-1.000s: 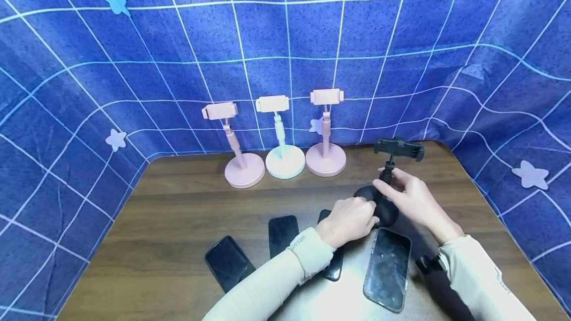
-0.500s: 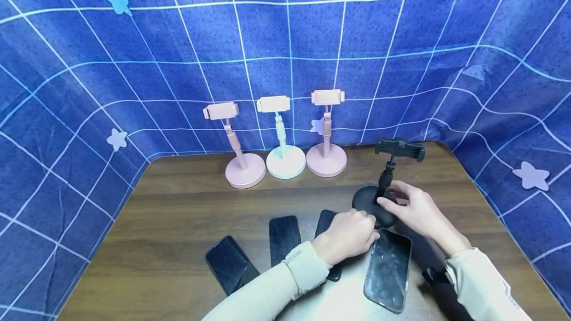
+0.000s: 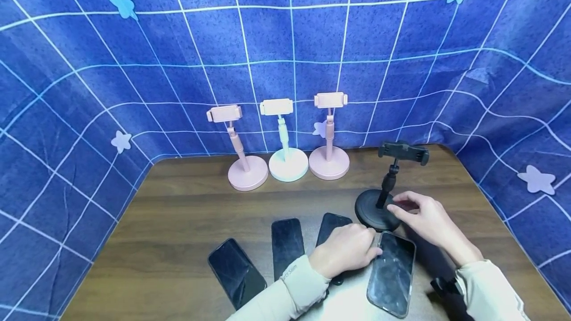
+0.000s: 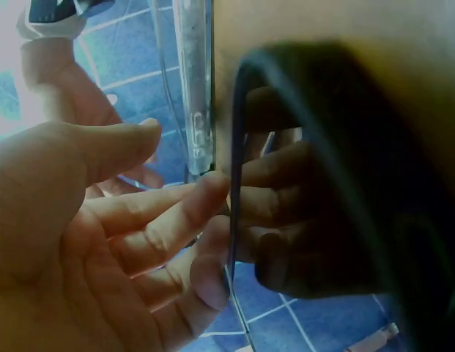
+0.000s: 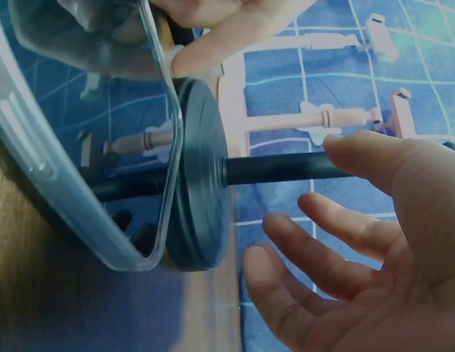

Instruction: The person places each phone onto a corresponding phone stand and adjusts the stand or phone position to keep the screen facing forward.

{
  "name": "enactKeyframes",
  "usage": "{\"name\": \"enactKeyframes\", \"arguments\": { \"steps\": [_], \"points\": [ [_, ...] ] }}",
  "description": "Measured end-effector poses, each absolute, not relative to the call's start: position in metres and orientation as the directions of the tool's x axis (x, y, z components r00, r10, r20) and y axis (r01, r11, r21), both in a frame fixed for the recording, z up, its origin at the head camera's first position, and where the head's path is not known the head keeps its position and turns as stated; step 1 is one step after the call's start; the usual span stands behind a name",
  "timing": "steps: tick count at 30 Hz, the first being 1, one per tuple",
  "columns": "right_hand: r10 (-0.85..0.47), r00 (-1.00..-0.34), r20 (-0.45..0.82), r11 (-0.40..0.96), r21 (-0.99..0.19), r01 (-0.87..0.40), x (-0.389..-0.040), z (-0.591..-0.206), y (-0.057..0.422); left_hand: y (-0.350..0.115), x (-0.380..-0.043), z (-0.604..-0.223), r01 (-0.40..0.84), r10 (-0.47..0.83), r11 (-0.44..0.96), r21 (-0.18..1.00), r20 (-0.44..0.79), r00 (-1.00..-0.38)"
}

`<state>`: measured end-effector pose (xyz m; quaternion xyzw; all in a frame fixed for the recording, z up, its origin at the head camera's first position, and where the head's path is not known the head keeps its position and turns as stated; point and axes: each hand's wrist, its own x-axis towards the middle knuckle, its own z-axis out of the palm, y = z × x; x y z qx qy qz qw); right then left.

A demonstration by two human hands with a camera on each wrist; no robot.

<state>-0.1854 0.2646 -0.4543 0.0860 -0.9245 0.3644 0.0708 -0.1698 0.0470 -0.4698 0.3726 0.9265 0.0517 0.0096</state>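
A black phone stand [image 3: 369, 208] stands upright at the right of the table, its dark clamp at the top. My right hand [image 3: 428, 219] is beside the stand's pole, thumb and fingers spread and loosely bent. In the right wrist view, the right hand [image 5: 374, 257] has a gap between its fingers and the stand base [image 5: 201, 176]. My left hand [image 3: 343, 249] lies over a black phone [image 3: 332, 223], partly hiding it, with its thumb by a clear-cased phone [image 3: 391, 274]. In the left wrist view, the left hand's [image 4: 124, 242] fingertips are at the edge of a dark phone [image 4: 337, 183].
Two pink phone stands [image 3: 248, 175] [image 3: 329, 163] and a white one [image 3: 288, 165] stand along the back of the wooden table [image 3: 169, 222]. Two more dark phones [image 3: 287, 241] [image 3: 238, 271] lie face up at the front left. A blue curtain [image 3: 267, 33] with stars hangs behind.
My right hand has let go of the stand's pole and moved down and right. My left hand has drawn back from the stand's base towards the phones. The stand remains upright.
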Motion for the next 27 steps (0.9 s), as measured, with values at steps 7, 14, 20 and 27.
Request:
{"name": "enactKeyframes", "arguments": {
  "steps": [7,14,20,27],
  "points": [
    [-0.107,-0.988,0.109,0.767,-0.623,-0.152,-0.184,-0.455,0.277,0.051,-0.163,-0.477,0.727,0.723,0.68,0.096,0.079,-0.687],
    [-0.092,-0.994,0.063,0.786,-0.608,-0.111,-0.186,-0.45,0.284,0.056,-0.158,-0.478,0.701,0.7,0.708,0.086,0.041,-0.713],
    [-0.099,-0.995,0.025,0.808,-0.581,-0.095,-0.185,-0.446,0.291,0.053,-0.152,-0.471,0.669,0.679,0.728,0.149,-0.017,-0.734],
    [-0.167,-0.978,-0.124,0.821,-0.566,-0.069,-0.185,-0.441,0.308,0.044,-0.142,-0.469,0.633,0.654,0.753,0.179,-0.098,-0.75]
  ]
}}
